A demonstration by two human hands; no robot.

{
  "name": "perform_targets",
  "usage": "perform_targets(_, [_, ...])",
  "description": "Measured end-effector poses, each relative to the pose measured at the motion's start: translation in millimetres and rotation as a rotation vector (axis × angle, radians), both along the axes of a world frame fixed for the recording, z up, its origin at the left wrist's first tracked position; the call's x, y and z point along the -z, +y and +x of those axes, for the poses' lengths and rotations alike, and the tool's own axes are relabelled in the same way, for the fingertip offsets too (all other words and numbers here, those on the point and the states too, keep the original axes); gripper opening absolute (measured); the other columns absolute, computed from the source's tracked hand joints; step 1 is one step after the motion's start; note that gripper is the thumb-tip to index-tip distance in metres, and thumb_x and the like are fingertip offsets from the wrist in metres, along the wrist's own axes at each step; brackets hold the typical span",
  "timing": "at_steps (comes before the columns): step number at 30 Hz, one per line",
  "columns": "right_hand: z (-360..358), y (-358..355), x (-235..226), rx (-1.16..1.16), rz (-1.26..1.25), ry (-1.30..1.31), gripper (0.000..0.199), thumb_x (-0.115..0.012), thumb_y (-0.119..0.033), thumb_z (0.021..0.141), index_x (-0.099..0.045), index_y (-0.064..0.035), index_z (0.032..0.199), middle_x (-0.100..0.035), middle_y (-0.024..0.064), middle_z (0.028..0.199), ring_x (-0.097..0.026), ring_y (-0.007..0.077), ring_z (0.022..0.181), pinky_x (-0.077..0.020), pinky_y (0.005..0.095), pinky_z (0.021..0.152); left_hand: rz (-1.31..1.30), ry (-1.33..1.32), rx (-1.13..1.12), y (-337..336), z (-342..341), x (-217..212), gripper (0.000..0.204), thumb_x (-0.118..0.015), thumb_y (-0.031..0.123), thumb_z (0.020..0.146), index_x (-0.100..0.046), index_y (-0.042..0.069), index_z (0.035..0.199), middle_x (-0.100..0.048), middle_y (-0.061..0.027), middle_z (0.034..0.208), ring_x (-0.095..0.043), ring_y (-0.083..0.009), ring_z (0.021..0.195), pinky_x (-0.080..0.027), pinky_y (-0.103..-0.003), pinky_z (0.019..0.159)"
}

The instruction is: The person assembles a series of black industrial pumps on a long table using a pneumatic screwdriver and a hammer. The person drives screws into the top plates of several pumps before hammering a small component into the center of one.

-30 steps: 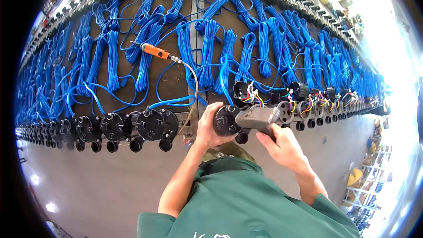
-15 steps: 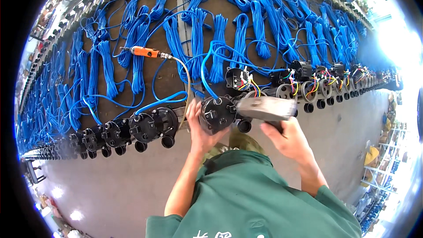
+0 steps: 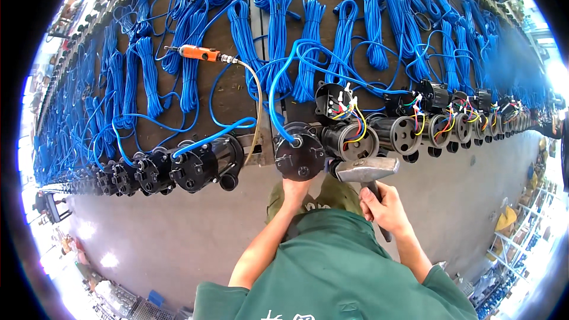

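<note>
A black round pump housing [image 3: 300,157] with a blue cable out of its top stands at the table's near edge, its flat end turned up toward me. My left hand [image 3: 294,189] grips it from below, fingers mostly hidden behind it. My right hand [image 3: 385,206] is closed round the dark handle of a hammer [image 3: 367,170]. The hammer's grey metal head lies just right of the housing, before an open black housing [image 3: 351,142] with coloured wires. I cannot tell whether the head touches anything.
An orange air screwdriver [image 3: 201,53] with a hose lies on the brown table [image 3: 228,98]. Bundled blue cables [image 3: 308,53] cover much of it. More black pump housings [image 3: 198,166] line the near edge on the left, and wired open ones [image 3: 400,133] on the right.
The hammer has come down and toward me, and its handle now shows. My left hand has shifted from the housing's left side to below it. The view has shifted slightly.
</note>
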State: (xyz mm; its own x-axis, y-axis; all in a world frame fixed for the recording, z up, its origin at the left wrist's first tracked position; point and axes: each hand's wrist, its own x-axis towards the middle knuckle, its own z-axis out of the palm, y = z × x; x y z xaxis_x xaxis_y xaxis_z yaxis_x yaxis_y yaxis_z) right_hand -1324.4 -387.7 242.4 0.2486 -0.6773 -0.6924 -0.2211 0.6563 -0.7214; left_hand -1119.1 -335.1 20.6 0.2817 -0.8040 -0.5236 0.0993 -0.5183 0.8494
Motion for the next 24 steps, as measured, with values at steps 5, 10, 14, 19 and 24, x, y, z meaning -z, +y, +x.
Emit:
perform_targets(5, [7.3, -3.9, -1.6, 0.022, -0.006, -0.064, 0.035, -0.053, -0.033, 0.109, -0.057, -0.0009, 0.095, -0.058, 0.0017, 0.067, -0.052, 0.0089, 0.052, -0.0414, 0.0244, 0.048, -0.088, -0.127, -0.054, 21.1, -11.2, 64.9, 0.039, -0.080, 0.008, 0.079, -0.063, 0.006, 0.114, -0.065, -0.0025, 0.098, -0.061, -0.0152, 0.081, -0.052, -0.032, 0.069])
perform_targets(10, [-0.4, 0.1, 12.9, 0.006, 0.061, -0.071, 0.045, -0.057, -0.042, 0.107, -0.059, 0.0016, 0.097, -0.053, -0.0011, 0.067, -0.047, 0.0067, 0.054, -0.0394, 0.0246, 0.049, -0.078, -0.188, 0.135, 23.4, -0.8, 69.7, 0.053, -0.076, 0.028, 0.087, -0.061, 0.011, 0.134, -0.066, -0.0101, 0.129, -0.063, -0.0315, 0.117, -0.051, -0.043, 0.100])
perform_targets(14, [-1.3, -9.0, -22.1, 0.158, -0.127, -0.196, 0.037, -0.052, -0.030, 0.110, -0.057, 0.0018, 0.092, -0.050, -0.0019, 0.066, -0.042, 0.0057, 0.053, -0.0359, 0.0244, 0.046, -0.029, -0.171, 0.087, 33.5, 3.3, 83.4, 0.052, -0.078, 0.023, 0.086, -0.061, 0.009, 0.133, -0.065, -0.0112, 0.130, -0.063, -0.0317, 0.118, -0.051, -0.043, 0.100])
perform_targets(19, [21.4, 18.1, 29.2, 0.039, 0.101, -0.007, 0.035, -0.058, -0.033, 0.107, -0.056, -0.0022, 0.089, -0.047, -0.0041, 0.067, -0.040, 0.0060, 0.054, -0.0346, 0.0248, 0.048, -0.195, -0.156, -0.033, 25.0, -0.9, 71.5, 0.036, -0.080, 0.008, 0.079, -0.066, 0.004, 0.112, -0.066, -0.0038, 0.103, -0.062, -0.0179, 0.091, -0.052, -0.035, 0.079])
perform_targets(24, [0.9, 7.4, 6.1, 0.082, 0.052, -0.113, 0.034, -0.059, -0.034, 0.107, -0.053, -0.0039, 0.093, -0.045, -0.0043, 0.068, -0.039, 0.0046, 0.054, -0.0334, 0.0242, 0.047, -0.194, 0.022, -0.128, 9.4, -0.7, 37.2, 0.035, -0.083, 0.006, 0.076, -0.068, 0.003, 0.107, -0.067, -0.0015, 0.094, -0.062, -0.0136, 0.081, -0.053, -0.033, 0.071])
